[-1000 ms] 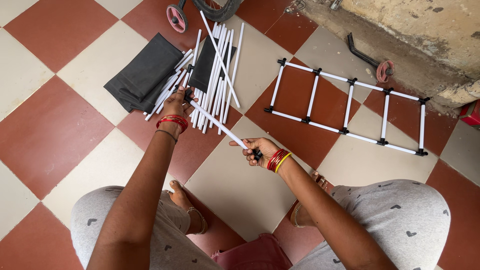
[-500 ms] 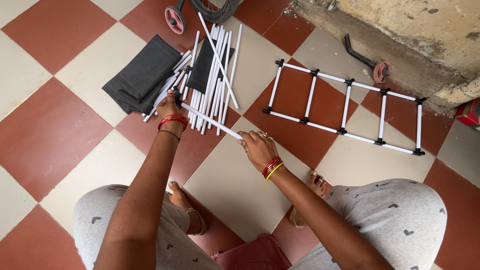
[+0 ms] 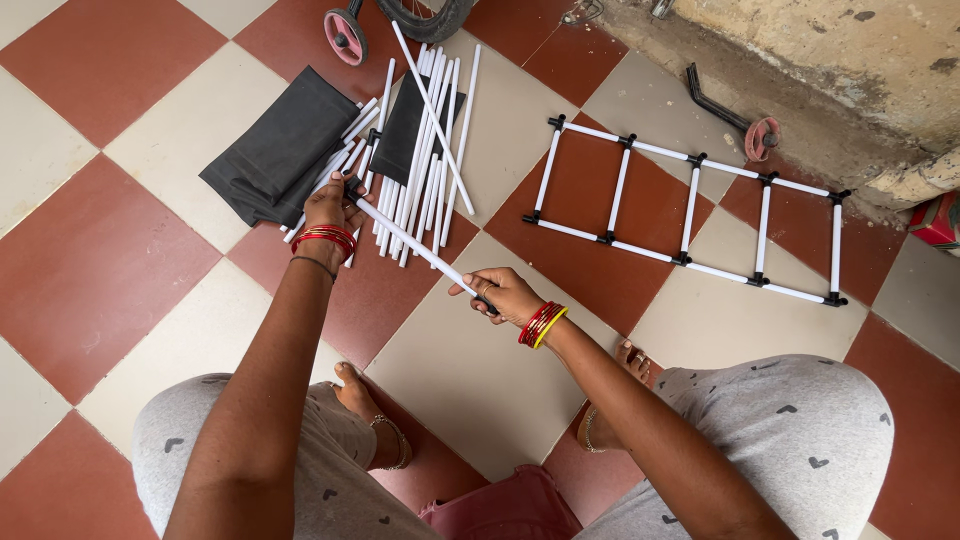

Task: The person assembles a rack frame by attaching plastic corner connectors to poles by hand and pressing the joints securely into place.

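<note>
Above the checkered floor, both outstretched hands, left and right, grip 1 white rod.

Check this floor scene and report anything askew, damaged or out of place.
One long white plastic tube lies diagonally across the loose pile of white tubes, which otherwise run roughly parallel. The assembled white-tube ladder frame with black joints looks straight. Nothing appears broken or spilled.

- The black wheel at the top edge is cut off.
- The red box is cut off at the right edge.
- The right hand hides the white rod's near end.
</note>
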